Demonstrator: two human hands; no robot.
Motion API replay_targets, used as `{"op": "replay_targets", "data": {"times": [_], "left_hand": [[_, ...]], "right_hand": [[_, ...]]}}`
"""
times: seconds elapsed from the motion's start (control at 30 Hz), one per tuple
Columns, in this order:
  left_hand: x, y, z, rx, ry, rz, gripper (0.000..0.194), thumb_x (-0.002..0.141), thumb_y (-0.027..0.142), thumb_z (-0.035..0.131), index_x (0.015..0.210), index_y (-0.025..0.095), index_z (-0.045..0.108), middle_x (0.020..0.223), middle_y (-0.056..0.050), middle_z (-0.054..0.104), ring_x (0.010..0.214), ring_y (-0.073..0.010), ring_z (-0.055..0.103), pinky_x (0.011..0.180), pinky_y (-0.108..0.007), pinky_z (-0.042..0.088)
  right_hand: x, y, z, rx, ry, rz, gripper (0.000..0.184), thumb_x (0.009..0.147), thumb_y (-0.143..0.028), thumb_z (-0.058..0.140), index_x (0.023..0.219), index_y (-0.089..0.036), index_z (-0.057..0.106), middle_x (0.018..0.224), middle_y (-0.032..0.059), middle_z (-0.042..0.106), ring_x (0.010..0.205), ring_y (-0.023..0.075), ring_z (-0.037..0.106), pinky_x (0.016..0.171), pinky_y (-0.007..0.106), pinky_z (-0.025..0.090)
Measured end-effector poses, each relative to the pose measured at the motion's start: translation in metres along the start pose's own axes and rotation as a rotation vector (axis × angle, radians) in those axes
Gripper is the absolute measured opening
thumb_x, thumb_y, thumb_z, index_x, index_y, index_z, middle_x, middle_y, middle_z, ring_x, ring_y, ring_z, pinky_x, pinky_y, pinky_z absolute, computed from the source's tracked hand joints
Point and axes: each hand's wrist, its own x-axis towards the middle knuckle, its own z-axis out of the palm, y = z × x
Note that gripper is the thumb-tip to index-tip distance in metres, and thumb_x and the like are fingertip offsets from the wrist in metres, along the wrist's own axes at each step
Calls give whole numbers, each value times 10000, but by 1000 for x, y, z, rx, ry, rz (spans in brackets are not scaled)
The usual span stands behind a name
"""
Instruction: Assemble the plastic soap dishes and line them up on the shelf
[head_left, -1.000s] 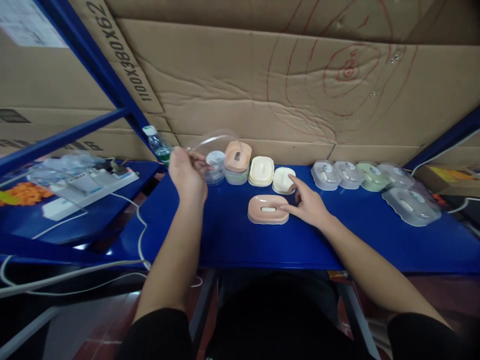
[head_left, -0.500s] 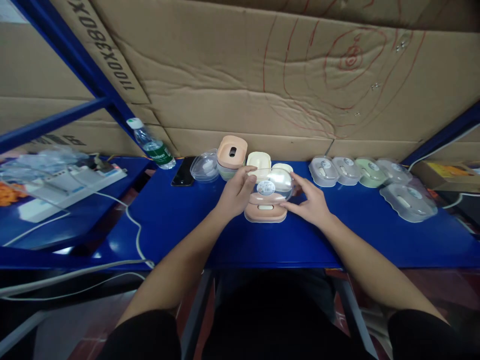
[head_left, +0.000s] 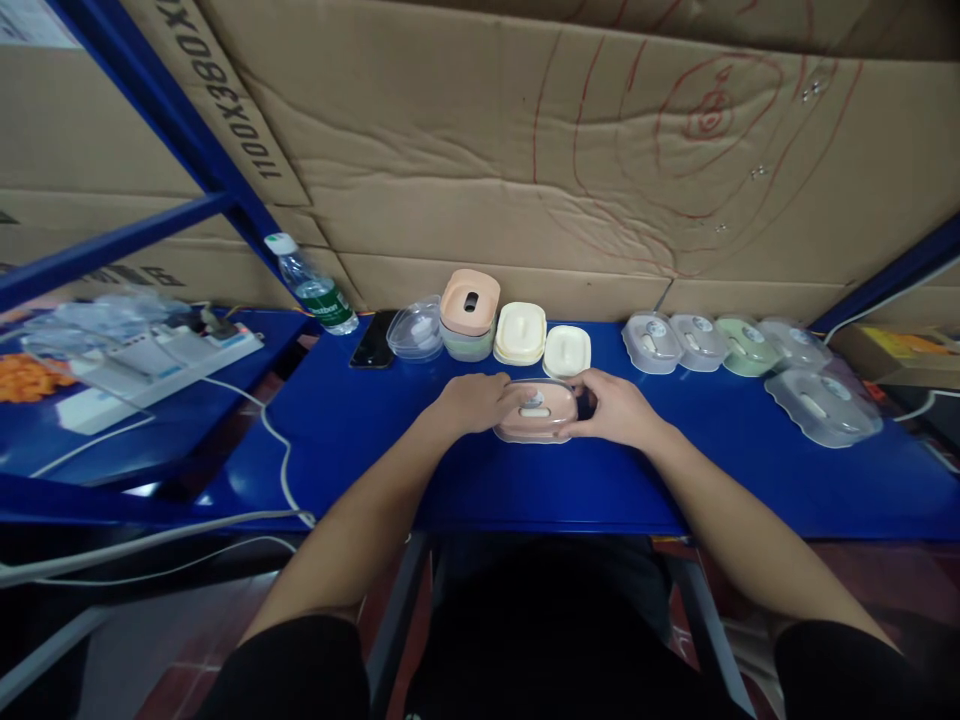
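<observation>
A clear domed plastic lid (head_left: pixel 553 392) with a round label sits over a peach-pink box base (head_left: pixel 529 430), which has a white oblong piece (head_left: pixel 535 412) in its middle. From the left, my left hand (head_left: pixel 480 403) grips the lid, its fingers closed along the side. My right hand (head_left: pixel 611 405) curls round the opposite side, thumb low by the rim and fingers at the back corner. Whether the lid is fully seated cannot be made out. Just behind stand cream-coloured boxes (head_left: pixel 568 352) and a stack topped by a peach part (head_left: pixel 470 300).
Clear lids (head_left: pixel 415 330), a phone (head_left: pixel 373 340) and a water bottle (head_left: pixel 319 295) lie to the back left. Several finished-looking covered boxes (head_left: pixel 742 345) line the back right. A power strip (head_left: pixel 161 375) and white cables lie left. Cardboard (head_left: pixel 450 130) walls the back.
The clear lid has come down from above and behind onto the peach-pink base. Both hands have lowered with it, and the cream boxes behind are now uncovered to view.
</observation>
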Motion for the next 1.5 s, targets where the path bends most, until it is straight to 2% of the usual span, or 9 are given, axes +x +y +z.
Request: {"op": "replay_targets", "data": {"times": [0.17,0.3,0.67,0.83,1.03,1.1,1.23,1.37,1.5], "left_hand": [[1,-1,4,-55,67,10,630,984,730,347,1037,207,694,1031,-133,768,1013,-336,721,841,-378,488],[2,0,4,-40,68,15,647,1006,712,287,1073,216,698,1073,-124,769,1045,-331,716,841,-373,486],[8,-7,5,-142,45,42,472,1013,560,391,1045,252,747,1129,-81,775,1058,-298,701,829,-351,478],[13,-8,8,-212,41,64,476,998,568,412,884,243,741,959,-74,778,918,-290,712,729,-334,440],[13,0,10,-192,60,64,568,1014,617,344,822,233,716,912,-77,775,864,-278,709,691,-328,408],[12,2,11,-207,72,85,598,1022,627,314,858,237,737,932,-77,782,895,-284,716,706,-329,421],[13,2,15,-274,84,159,662,1037,643,252,882,248,760,922,-64,789,909,-284,724,744,-334,451],[14,-5,14,-238,146,170,559,1020,632,369,1078,252,775,1024,-76,792,980,-291,716,793,-349,467],[12,-11,7,-205,204,188,560,986,628,483,1290,219,714,843,-55,764,840,-249,706,713,-327,450]], "right_hand": [[-2,-1,-3,-30,-47,-48,934,682,-696,843,1448,-252,546,1409,128,641,1219,364,650,964,492,556],[-1,6,1,34,-124,-195,979,798,-691,763,1610,-298,383,1597,118,497,1442,370,501,1162,550,446],[2,12,3,68,-159,-158,1007,773,-671,796,1605,-253,413,1557,164,530,1406,382,537,1145,563,450],[2,12,-3,67,-179,-126,1095,716,-703,823,1614,-246,393,1535,180,545,1392,410,538,1135,585,446],[-1,5,-5,-2,-182,-166,1217,681,-760,813,1648,-217,312,1645,213,397,1491,443,402,1187,615,370],[-1,-2,-4,-25,-171,-274,1118,747,-727,788,1642,-237,331,1676,185,356,1527,414,351,1222,598,323],[-6,-13,-8,-53,-167,-397,775,911,-553,715,1581,-272,449,1631,120,454,1501,320,414,1225,517,349],[-37,2,-26,-133,-124,-277,675,930,-493,688,1543,-281,500,1601,105,498,1454,322,475,1179,525,408],[-91,45,-48,-281,14,-106,657,957,-490,618,1558,-266,473,1590,118,503,1419,356,503,1145,562,432]]}}
